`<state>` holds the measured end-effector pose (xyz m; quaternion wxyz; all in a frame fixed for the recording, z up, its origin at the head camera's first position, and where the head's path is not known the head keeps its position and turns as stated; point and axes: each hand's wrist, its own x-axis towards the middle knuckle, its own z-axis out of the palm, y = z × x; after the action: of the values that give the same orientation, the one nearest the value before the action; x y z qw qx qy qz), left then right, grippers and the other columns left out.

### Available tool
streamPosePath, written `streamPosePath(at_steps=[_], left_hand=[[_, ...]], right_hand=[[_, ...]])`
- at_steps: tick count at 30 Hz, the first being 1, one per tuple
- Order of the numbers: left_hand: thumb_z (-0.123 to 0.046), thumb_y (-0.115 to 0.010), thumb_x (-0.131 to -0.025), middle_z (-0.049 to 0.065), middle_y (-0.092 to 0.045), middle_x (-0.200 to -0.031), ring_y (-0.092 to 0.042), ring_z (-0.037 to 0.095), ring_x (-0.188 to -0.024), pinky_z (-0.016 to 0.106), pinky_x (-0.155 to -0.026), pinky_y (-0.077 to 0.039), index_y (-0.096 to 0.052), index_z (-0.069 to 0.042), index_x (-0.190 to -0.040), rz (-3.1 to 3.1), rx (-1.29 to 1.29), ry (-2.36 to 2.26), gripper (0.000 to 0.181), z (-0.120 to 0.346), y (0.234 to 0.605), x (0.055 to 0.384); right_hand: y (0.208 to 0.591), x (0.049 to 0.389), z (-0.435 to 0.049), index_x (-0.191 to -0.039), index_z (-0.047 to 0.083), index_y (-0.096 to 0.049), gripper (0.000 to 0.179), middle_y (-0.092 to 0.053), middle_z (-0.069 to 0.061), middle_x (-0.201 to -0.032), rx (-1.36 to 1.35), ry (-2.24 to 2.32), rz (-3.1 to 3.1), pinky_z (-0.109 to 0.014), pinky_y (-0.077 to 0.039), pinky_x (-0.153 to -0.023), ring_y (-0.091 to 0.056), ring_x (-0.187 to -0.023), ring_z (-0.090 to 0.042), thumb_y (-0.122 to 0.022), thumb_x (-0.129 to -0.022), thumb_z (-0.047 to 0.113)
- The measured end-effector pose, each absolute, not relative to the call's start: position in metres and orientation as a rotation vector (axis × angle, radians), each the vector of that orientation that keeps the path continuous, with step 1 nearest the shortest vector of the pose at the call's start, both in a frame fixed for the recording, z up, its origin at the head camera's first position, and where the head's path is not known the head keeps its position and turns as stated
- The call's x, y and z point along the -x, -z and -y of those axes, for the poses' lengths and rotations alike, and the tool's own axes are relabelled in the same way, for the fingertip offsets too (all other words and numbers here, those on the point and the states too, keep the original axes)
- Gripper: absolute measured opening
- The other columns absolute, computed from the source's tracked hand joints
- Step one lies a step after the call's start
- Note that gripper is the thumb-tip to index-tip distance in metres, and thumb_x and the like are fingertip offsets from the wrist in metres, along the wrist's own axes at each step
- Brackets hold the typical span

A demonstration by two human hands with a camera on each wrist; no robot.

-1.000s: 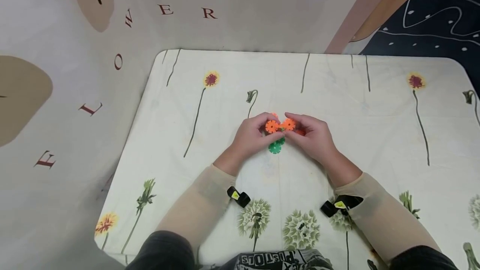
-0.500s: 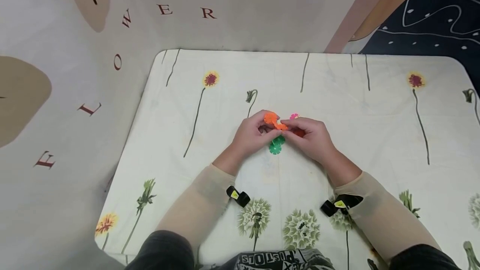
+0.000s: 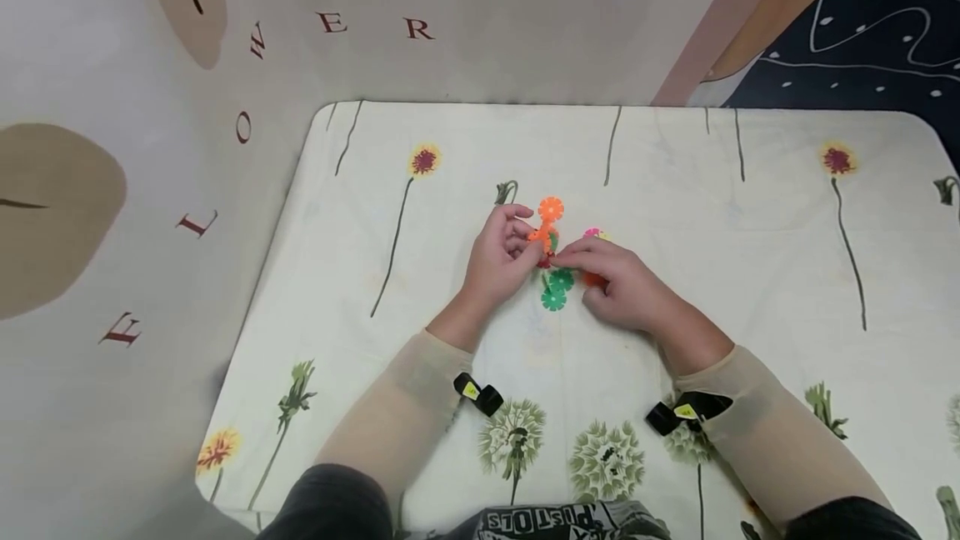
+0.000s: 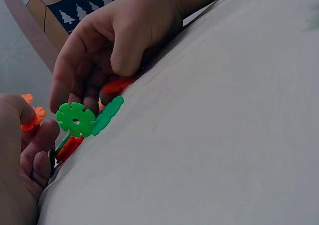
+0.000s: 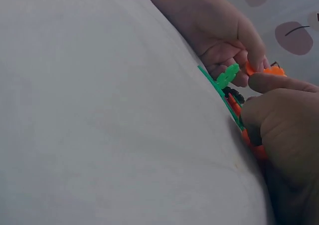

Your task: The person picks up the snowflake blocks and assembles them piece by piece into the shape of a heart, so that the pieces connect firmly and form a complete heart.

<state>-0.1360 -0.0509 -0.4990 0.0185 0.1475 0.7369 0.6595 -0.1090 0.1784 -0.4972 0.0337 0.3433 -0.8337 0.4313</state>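
Between thumb and fingers, my left hand (image 3: pixel 497 252) pinches joined orange notched plastic discs (image 3: pixel 551 208), the flower-shaped interlocking kind. One disc stands up beyond the fingertips. My right hand (image 3: pixel 633 286) is close beside it, index finger stretched toward the left thumb and thumb apart from the fingers. Green notched discs (image 3: pixel 553 298) lie on the table just below the hands; one green disc (image 4: pixel 70 117) stands tilted in the left wrist view. A red disc (image 4: pixel 69 149) sits behind it. An orange-red disc (image 3: pixel 594 280) is partly hidden under my right hand.
A pink disc (image 3: pixel 592 232) with a bit of yellow shows behind the right hand. The table (image 3: pixel 675 190) has a flower-printed white cover. A printed wall hanging (image 3: pixel 525 32) borders the far edge. Both wrists wear small black cameras (image 3: pixel 478 394).
The orange discs have swung up and away, now held by the left hand alone. The right hand has let go of them and lowered slightly, its thumb drawn back from the fingers.
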Motion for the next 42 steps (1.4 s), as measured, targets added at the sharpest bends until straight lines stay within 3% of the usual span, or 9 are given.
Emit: streamPosePath(at_steps=[4,8,13,17,20,23,30,42], left_hand=[[0.001,-0.071,-0.099,0.012,-0.070,-0.099,-0.069,0.021,-0.080,0.023,-0.072,-0.057,-0.054,0.001,-0.127,-2.300,-0.431,-2.050,0.033,0.0504,0.4986,0.1359],[-0.002,-0.074,-0.100,0.011,-0.071,-0.100,-0.071,0.019,-0.084,0.027,-0.078,-0.061,-0.059,-0.001,-0.116,-2.321,-0.410,-2.057,0.023,0.0510,0.4987,0.1357],[-0.002,-0.078,-0.097,0.010,-0.073,-0.099,-0.076,0.018,-0.088,0.028,-0.083,-0.062,-0.061,-0.003,-0.111,-2.281,-0.389,-2.105,0.022,0.0526,0.4991,0.1347],[-0.001,-0.080,-0.095,0.011,-0.072,-0.097,-0.076,0.018,-0.085,0.025,-0.078,-0.060,-0.060,-0.002,-0.110,-2.242,-0.412,-2.109,0.025,0.0524,0.4989,0.1337],[0.003,-0.080,-0.094,0.011,-0.070,-0.095,-0.074,0.019,-0.081,0.026,-0.075,-0.060,-0.060,-0.001,-0.108,-2.211,-0.446,-2.086,0.025,0.0518,0.4984,0.1324],[0.005,-0.080,-0.093,0.011,-0.070,-0.093,-0.075,0.020,-0.080,0.027,-0.076,-0.061,-0.061,0.000,-0.106,-2.185,-0.472,-2.065,0.023,0.0513,0.4982,0.1314],[0.001,-0.081,-0.094,0.009,-0.072,-0.091,-0.070,0.019,-0.077,0.027,-0.074,-0.059,-0.066,-0.001,-0.101,-2.191,-0.558,-2.013,0.017,0.0511,0.4975,0.1317],[0.002,-0.081,-0.094,0.008,-0.071,-0.088,-0.067,0.017,-0.074,0.026,-0.068,-0.056,-0.064,-0.001,-0.099,-2.198,-0.605,-1.996,0.018,0.0526,0.4971,0.1329]], right_hand=[[0.4994,0.1099,-0.1766,-0.118,0.003,-0.080,0.045,-0.068,-0.015,-0.128,-1.034,-1.306,2.473,-0.020,-0.047,-0.078,-0.067,-0.113,-0.029,-0.060,-0.086,-0.022],[0.4995,0.1090,-0.1744,-0.115,0.001,-0.079,0.035,-0.065,-0.017,-0.131,-0.933,-1.337,2.454,-0.015,-0.051,-0.086,-0.071,-0.105,-0.028,-0.073,-0.087,-0.020],[0.5003,0.1079,-0.1737,-0.104,0.002,-0.079,0.026,-0.070,-0.008,-0.109,-0.833,-1.418,2.461,-0.014,-0.055,-0.082,-0.069,-0.089,-0.019,-0.083,-0.084,-0.015],[0.5013,0.1075,-0.1745,-0.091,0.010,-0.082,0.025,-0.074,0.000,-0.089,-0.800,-1.391,2.401,-0.015,-0.049,-0.072,-0.062,-0.079,-0.013,-0.089,-0.079,-0.010],[0.5014,0.1063,-0.1747,-0.088,0.011,-0.083,0.026,-0.075,-0.001,-0.084,-0.723,-1.423,2.318,-0.016,-0.046,-0.067,-0.058,-0.073,-0.011,-0.091,-0.076,-0.011],[0.5003,0.1052,-0.1745,-0.088,0.006,-0.082,0.026,-0.075,-0.005,-0.085,-0.663,-1.497,2.242,-0.015,-0.050,-0.067,-0.061,-0.070,-0.009,-0.089,-0.076,-0.015],[0.4981,0.1055,-0.1737,-0.091,0.000,-0.081,0.026,-0.077,-0.014,-0.096,-0.642,-1.586,2.202,-0.019,-0.059,-0.077,-0.071,-0.087,-0.007,-0.083,-0.078,-0.022],[0.4985,0.1073,-0.1741,-0.086,-0.002,-0.081,0.027,-0.074,-0.017,-0.092,-0.627,-1.611,2.138,-0.016,-0.057,-0.077,-0.069,-0.090,-0.007,-0.086,-0.072,-0.024]])
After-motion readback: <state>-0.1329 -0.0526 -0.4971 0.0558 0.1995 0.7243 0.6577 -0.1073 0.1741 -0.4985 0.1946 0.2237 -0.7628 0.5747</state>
